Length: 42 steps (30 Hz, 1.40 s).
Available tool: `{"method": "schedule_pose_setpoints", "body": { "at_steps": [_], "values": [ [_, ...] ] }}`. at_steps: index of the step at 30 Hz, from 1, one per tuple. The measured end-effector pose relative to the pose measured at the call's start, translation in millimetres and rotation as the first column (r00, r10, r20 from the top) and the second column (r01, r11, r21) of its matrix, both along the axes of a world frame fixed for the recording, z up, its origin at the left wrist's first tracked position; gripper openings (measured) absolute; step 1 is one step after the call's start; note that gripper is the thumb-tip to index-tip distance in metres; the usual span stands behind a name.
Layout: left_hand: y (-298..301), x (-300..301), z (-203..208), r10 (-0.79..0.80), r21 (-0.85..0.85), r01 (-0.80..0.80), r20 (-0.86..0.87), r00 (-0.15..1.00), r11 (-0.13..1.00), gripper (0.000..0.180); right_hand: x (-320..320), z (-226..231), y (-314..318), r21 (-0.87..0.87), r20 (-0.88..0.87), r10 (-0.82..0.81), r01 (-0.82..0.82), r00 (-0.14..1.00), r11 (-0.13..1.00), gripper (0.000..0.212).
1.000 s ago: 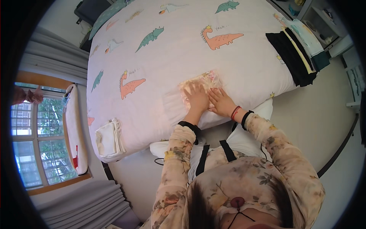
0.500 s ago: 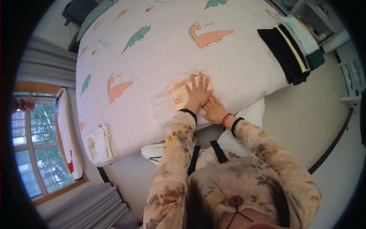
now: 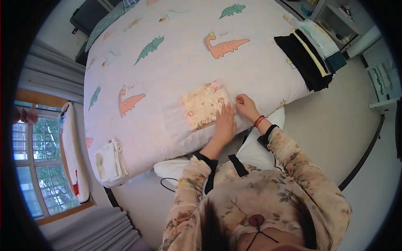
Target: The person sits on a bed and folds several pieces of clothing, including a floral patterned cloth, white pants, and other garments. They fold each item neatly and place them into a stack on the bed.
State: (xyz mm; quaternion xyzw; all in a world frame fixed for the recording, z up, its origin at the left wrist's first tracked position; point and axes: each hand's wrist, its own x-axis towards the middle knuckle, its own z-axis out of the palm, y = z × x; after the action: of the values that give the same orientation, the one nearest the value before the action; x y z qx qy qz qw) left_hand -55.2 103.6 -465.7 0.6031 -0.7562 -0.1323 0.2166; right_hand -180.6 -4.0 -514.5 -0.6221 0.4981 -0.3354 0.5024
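Note:
A folded cream cloth with a pink floral print lies flat on the bed near its front edge. My left hand rests with its fingers stretched out over the cloth's lower right corner. Just right of the cloth is my right hand, its fingers curled in and pressed together. Whatever those fingers may hold is hidden. Beneath both hands spreads a pale pink bed cover printed with dinosaurs.
A folded white cloth sits at the bed's left front corner. Folded clothes in black, yellow and pale colours lie at the right edge. Grey curtains and a window are on the left, open shelves at the far right.
Both hands were spread flat on the floral cloth. The left has slid back toward me to its corner, uncovering most of it. The right has moved up beside the cloth and curled its fingers.

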Motion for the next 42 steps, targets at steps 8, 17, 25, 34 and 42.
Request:
{"method": "schedule_pose_setpoints", "body": {
  "at_steps": [8, 17, 25, 34, 42],
  "values": [
    [65, 14, 42, 0.025, -0.108, -0.053, -0.245, 0.969, 0.993, 0.053, 17, 16, -38, 0.234, 0.187, 0.351, -0.388, 0.918, 0.891, 0.057],
    [119, 39, 60, 0.248, -0.038, -0.281, -0.372, 0.895, 0.959, 0.047, 45, 56, -29, -0.030, 0.241, 0.425, -0.431, 0.873, 0.902, 0.099],
    [140, 54, 38, 0.390, 0.135, -0.369, -0.420, 0.820, 0.920, 0.048, 43, 109, -54, -0.001, -0.011, 0.490, -0.490, 0.871, 0.872, 0.065],
    [129, 55, 18, 0.428, 0.259, -0.346, -0.418, 0.801, 0.902, 0.050, -46, 284, -159, -0.524, -0.286, 0.338, -0.442, 0.897, 0.728, 0.068],
    [107, 39, 17, 0.412, 0.307, -0.296, -0.448, 0.794, 0.904, 0.051, -259, 357, -243, -0.901, 0.306, -0.293, 0.375, 0.906, 0.217, 0.064]
  ]
}}
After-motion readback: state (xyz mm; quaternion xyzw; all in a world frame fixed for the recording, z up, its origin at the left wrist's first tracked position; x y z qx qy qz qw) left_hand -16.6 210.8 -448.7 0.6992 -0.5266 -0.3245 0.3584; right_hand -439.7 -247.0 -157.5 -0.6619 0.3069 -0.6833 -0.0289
